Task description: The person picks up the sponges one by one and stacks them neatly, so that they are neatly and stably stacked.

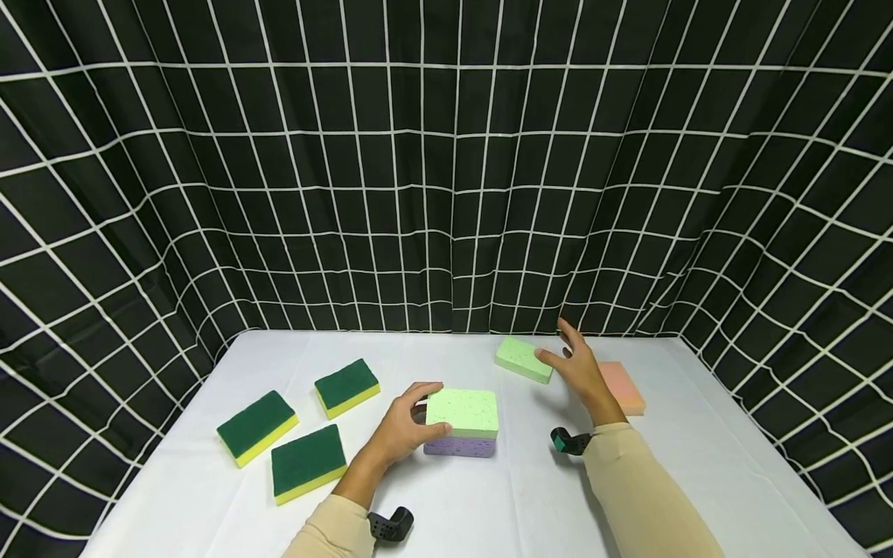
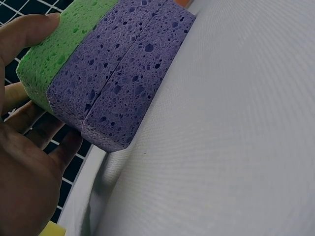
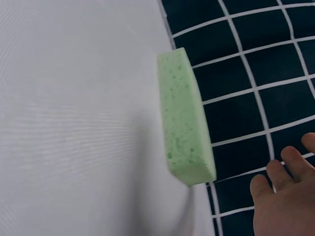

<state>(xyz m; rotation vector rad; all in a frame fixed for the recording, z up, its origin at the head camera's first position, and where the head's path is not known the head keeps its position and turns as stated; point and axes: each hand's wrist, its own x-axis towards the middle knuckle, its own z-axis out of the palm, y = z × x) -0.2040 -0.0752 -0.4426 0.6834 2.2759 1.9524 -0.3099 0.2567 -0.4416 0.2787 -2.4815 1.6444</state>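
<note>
In the head view a stack stands at the table's middle: a light green sponge [image 1: 462, 412] on top, purple sponge [image 1: 459, 447] beneath. The left wrist view shows two purple sponges [image 2: 118, 83] layered under the green one. My left hand [image 1: 405, 426] grips the green sponge from its left side, thumb at the near edge and fingers at the far side. Farther back lies a second light green sponge [image 1: 523, 359]. Over its right end reaches my right hand [image 1: 577, 372], fingers spread and holding nothing. The right wrist view has those fingers [image 3: 283, 177] apart from that sponge.
Several green-and-yellow scouring sponges lie on the left: one farther back [image 1: 347, 387], one at far left [image 1: 256, 426], one nearer [image 1: 308, 463]. An orange sponge [image 1: 621, 387] sits right of my right hand. A black gridded curtain [image 1: 446, 170] surrounds the white table [image 1: 544, 504].
</note>
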